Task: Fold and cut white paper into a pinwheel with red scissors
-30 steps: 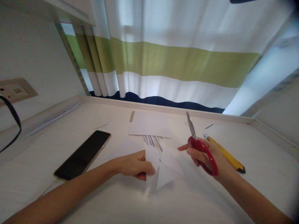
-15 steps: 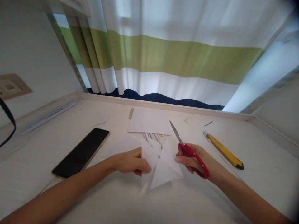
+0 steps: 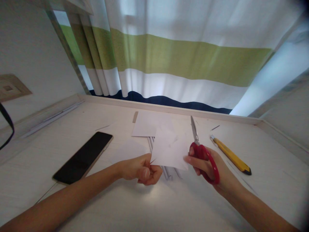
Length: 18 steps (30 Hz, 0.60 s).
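Note:
A square sheet of white paper (image 3: 169,149) with creases near its middle is held up between my two hands. At its lower left corner, my left hand (image 3: 146,170) has its fingers curled, and the corner goes in by the fingers. My right hand (image 3: 207,166) is closed round the red handles of a pair of scissors (image 3: 204,158), whose blades point up and away and look closed. The fingertips of that hand also meet the sheet's right edge. Several narrow folded paper strips (image 3: 166,173) show below and behind the sheet, which partly hides them.
Behind lies another white sheet (image 3: 145,124), with a small grey-brown strip (image 3: 135,117) beside it. A black phone (image 3: 83,158) rests at left, a yellow utility knife (image 3: 230,154) at right. A ledge (image 3: 169,109) and a curtain (image 3: 169,58) bound the table's back.
The folded white paper between my hands has opened out flat and risen a little. My right hand has shifted slightly right, and the scissors now point more upright.

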Each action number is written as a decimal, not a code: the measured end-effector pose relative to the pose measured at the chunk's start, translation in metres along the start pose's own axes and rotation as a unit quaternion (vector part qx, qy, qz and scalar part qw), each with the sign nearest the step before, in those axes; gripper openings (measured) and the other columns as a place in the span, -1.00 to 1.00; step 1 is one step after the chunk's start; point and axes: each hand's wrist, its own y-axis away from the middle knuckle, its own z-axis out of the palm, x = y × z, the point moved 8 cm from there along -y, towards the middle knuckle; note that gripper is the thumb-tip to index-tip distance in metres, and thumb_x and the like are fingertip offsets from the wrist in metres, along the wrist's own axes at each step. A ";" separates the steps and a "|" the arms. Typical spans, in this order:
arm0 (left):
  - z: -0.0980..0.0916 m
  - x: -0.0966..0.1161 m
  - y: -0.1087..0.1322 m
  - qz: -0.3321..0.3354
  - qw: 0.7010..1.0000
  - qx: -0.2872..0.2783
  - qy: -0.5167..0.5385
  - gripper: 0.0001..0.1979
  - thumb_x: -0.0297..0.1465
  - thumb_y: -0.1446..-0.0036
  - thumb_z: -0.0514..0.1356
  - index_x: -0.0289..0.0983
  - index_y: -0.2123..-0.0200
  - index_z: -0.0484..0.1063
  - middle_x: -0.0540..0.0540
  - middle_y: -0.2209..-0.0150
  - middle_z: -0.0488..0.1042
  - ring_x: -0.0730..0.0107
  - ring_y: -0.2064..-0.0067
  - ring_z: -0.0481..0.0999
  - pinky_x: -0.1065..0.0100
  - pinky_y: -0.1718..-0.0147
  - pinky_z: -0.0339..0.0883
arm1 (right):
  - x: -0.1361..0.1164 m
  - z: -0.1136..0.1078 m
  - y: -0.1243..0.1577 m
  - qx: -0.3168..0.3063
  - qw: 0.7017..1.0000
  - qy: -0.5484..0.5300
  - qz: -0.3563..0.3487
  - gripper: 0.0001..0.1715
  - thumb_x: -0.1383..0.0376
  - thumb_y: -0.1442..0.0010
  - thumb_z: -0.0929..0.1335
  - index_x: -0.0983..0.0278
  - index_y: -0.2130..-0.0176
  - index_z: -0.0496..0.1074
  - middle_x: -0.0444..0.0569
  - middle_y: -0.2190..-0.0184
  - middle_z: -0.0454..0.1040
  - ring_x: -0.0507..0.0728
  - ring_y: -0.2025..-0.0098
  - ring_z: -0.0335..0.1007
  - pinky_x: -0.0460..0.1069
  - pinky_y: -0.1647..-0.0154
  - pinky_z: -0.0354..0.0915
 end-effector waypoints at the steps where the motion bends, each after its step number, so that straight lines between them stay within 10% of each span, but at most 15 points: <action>1: 0.004 -0.002 -0.001 -0.013 1.000 -0.011 -0.011 -0.38 0.21 0.38 0.00 -0.30 0.72 0.18 0.09 0.75 0.10 0.62 0.71 0.03 0.46 0.70 -0.10 | -0.002 -0.002 0.001 0.018 1.000 -0.002 -0.010 -0.76 0.32 0.15 0.40 0.27 0.48 0.22 -0.31 0.74 0.21 -0.11 0.70 0.10 -0.20 0.70 0.03; 7: 0.020 -0.017 -0.007 -0.103 0.987 0.041 -0.116 -0.65 -0.09 0.15 0.16 -0.29 0.55 0.30 0.09 0.65 0.22 0.59 0.59 0.18 0.54 0.61 0.05 | -0.004 0.001 0.009 0.055 0.998 0.013 -0.036 -0.73 0.33 0.20 0.43 0.27 0.50 0.23 -0.30 0.72 0.25 -0.10 0.71 0.13 -0.20 0.71 0.07; 18: 0.020 -0.013 -0.008 -0.107 0.982 0.119 -0.101 -0.61 -0.32 -0.17 -0.19 -0.31 0.49 0.33 0.10 0.68 0.17 0.58 0.60 0.16 0.55 0.50 0.10 | 0.006 0.020 0.019 0.019 0.997 0.072 -0.028 -0.71 0.20 0.13 0.40 0.26 0.54 0.20 -0.30 0.77 0.19 -0.08 0.71 0.11 -0.18 0.71 0.08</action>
